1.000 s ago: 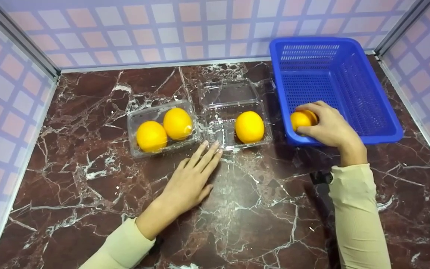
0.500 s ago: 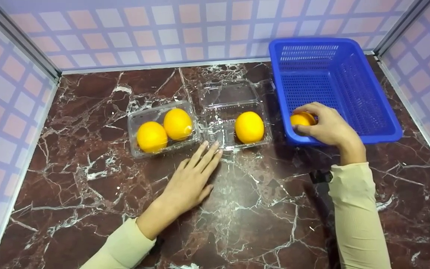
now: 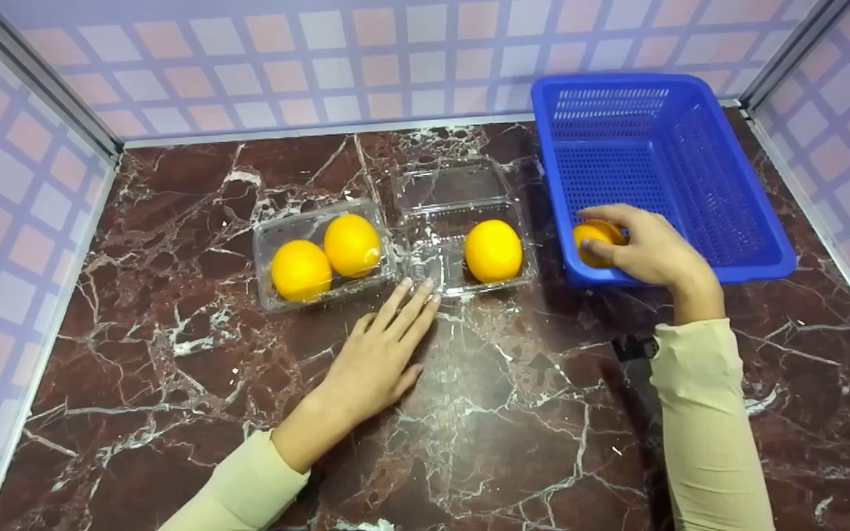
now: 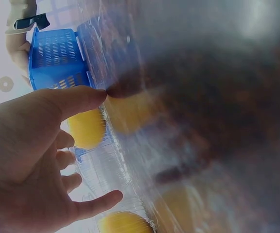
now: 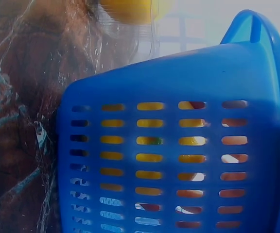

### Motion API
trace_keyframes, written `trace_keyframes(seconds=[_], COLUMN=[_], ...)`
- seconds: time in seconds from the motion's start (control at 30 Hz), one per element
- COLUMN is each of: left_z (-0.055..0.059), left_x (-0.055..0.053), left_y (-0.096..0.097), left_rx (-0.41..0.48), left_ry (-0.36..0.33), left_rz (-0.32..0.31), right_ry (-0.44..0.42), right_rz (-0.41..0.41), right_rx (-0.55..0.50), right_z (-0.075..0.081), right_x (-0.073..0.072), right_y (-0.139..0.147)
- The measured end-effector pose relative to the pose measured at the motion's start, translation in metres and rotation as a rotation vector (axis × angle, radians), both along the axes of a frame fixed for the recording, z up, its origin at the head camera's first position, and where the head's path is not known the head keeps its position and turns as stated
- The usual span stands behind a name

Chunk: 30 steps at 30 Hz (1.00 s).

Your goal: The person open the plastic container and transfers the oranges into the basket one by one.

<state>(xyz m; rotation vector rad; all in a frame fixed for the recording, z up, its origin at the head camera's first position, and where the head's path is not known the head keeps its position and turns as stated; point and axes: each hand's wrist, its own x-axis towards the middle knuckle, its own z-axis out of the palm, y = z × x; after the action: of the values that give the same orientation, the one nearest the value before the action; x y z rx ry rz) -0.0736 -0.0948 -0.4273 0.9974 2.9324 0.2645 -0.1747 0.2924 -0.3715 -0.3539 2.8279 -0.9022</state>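
In the head view my right hand (image 3: 650, 247) reaches into the near left corner of the blue basket (image 3: 785, 262). Its fingers and thumb curl round an orange (image 3: 591, 240) inside, partly hidden by the hand; the right wrist view shows yellow through the basket's slots. My left hand (image 3: 373, 358) lies with straight, spread fingers on the table, fingertips at the front edge of an open clear plastic clamshell box (image 3: 432, 258). One orange (image 3: 493, 251) sits in that box's right half. Left of it, another clear box (image 3: 266, 291) holds two oranges (image 3: 301, 270).
A dark marbled table (image 3: 469, 442) bears everything. Checked panels (image 3: 285, 66) close off the back and both sides. The clamshell's raised lid (image 3: 454, 184) lies back toward the rear wall, between the left box and the basket.
My right thumb has shifted up over the front of the orange in the basket. The left hand, the boxes and the basket stay where they were.
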Motion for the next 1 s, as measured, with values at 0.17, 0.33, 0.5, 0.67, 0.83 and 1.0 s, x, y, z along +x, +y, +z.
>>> trace_keyframes(seconds=[0.17,0.33,0.5,0.67,0.83,1.0], left_z=[0.0000,0.0003,0.0005,0.0010,0.0001,-0.0006], left_x=[-0.0008,-0.0012,-0.0010,-0.0023,-0.0010,0.0004], left_y=[0.0003,0.0009,0.0008,0.0016,0.0019,0.0016], left_rx=[0.000,-0.003,-0.006,0.000,-0.014,-0.021], left_ry=[0.001,0.011,0.020,0.028,0.031,0.027], left_rz=[0.001,0.000,-0.003,-0.008,-0.003,0.002], right_ry=[0.036,0.029,0.017,0.038,0.054,0.074], right_rz=[-0.014,-0.041,-0.054,-0.062,-0.064,-0.055], right_rx=[-0.009,-0.010,-0.018,-0.035,-0.037,-0.050], right_z=[-0.0004,-0.0003,0.0002,0.0004,-0.0022,-0.0038], right_x=[-0.0004,-0.0010,-0.0008,0.0004,0.0016,0.0022], right_y=[0.0001,-0.0006,-0.0014,-0.0014,-0.0013,-0.0012])
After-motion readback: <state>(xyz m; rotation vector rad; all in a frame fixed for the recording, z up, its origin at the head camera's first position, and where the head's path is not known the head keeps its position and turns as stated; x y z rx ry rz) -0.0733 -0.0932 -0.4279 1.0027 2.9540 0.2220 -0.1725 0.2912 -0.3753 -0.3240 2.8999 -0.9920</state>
